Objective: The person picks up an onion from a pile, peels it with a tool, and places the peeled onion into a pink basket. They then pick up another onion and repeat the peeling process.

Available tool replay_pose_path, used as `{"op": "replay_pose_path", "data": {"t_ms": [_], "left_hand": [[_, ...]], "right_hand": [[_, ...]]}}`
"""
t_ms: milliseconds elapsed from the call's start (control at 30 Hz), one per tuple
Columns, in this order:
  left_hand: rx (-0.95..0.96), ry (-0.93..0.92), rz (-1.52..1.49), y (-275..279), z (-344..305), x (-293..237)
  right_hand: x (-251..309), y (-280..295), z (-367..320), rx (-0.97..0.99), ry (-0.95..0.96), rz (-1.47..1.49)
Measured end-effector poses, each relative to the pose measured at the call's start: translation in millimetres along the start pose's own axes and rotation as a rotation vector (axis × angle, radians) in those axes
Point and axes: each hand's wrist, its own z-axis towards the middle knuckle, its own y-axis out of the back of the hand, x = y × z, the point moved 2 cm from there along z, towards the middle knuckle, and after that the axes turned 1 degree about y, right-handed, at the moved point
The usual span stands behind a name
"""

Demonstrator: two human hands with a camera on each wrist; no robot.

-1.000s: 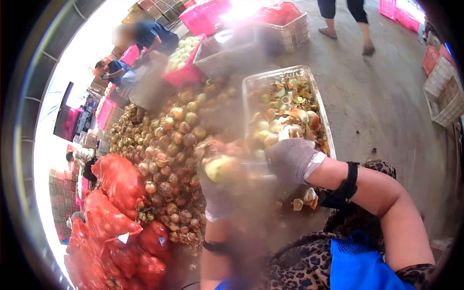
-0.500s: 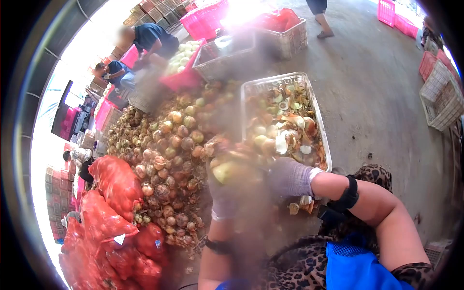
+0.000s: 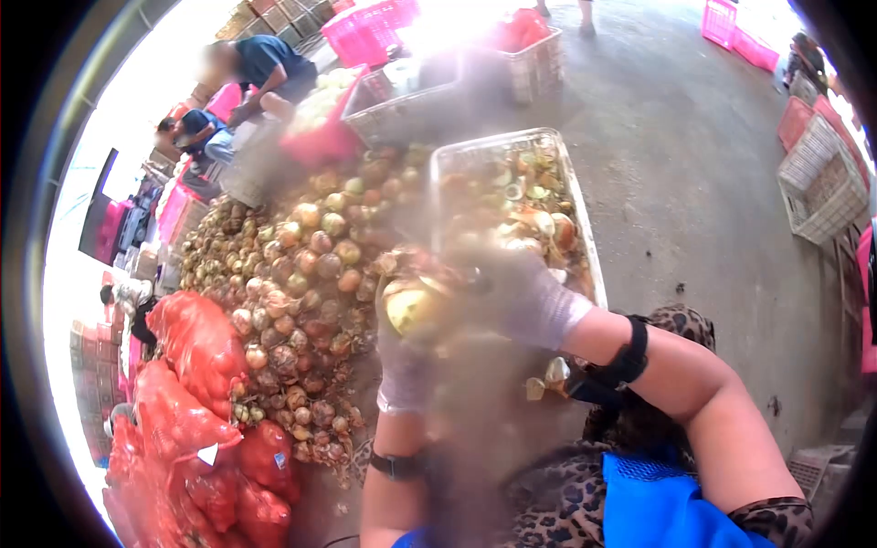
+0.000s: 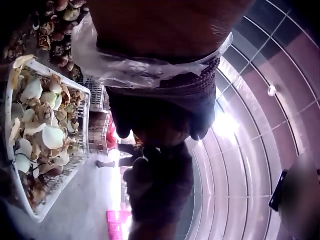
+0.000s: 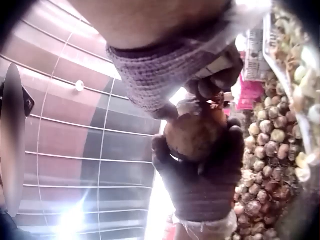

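Observation:
A partly peeled onion (image 3: 411, 309) is gripped in the gloved left hand (image 3: 400, 361), its pale side facing up. Close on its right is the gloved right hand (image 3: 539, 301), blurred in the head view. In the right wrist view, left fingers surround the brown-skinned onion (image 5: 192, 137) from below. Above it, the right hand (image 5: 155, 75) curls its fingers round a pale handle-like piece (image 5: 215, 67), with fingertips at loose skin on the onion's top. The left wrist view shows both hands dark against the light; the onion is mostly hidden there.
Many unpeeled onions (image 3: 311, 265) are heaped left of the hands. A white crate (image 3: 589, 237) of peelings stands just beyond the right hand. Red net sacks (image 3: 196, 356) lie at left. Pink crates (image 3: 365, 32) and seated people are farther back.
The head view has shifted, so the scene sits farther left. The right hand has moved up beside the onion, and the left still holds it. A walking person has nearly left the top edge.

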Motion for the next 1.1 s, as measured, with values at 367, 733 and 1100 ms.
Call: {"op": "replay_pose_path", "data": {"t_ms": [367, 733, 1100], "left_hand": [[0.185, 0.285, -0.133, 22.0, 0.5, 14.0], [0.002, 0.176, 0.044, 7.2, -3.3, 3.1], [0.139, 0.000, -0.003, -16.2, 3.0, -12.2]], "right_hand": [[-25.5, -2.7, 2.7, -0.016, -0.037, -0.011], [-94.5, 23.2, 36.5, -0.043, -0.173, -0.348], [-59.8, -6.9, -6.2, 0.001, -0.794, 0.843]]}}
